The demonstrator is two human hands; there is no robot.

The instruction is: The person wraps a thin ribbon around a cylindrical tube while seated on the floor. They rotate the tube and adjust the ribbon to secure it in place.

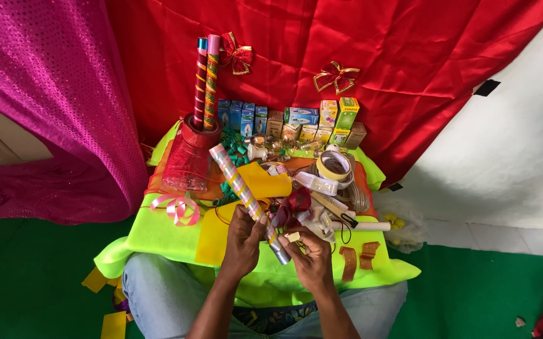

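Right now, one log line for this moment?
left hand: grips striped tube | right hand: at tube's lower end | tube slanted over yellow-green cloth

Striped pastel tube [241,189]; neon-yellow cloth [158,233]; red backdrop [347,37].

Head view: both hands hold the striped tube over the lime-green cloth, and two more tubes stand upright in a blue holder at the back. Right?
One thing is wrong: the holder is red, not blue. The head view shows the left hand and right hand on the striped tube over the lime-green cloth, with two tubes upright in that red holder.
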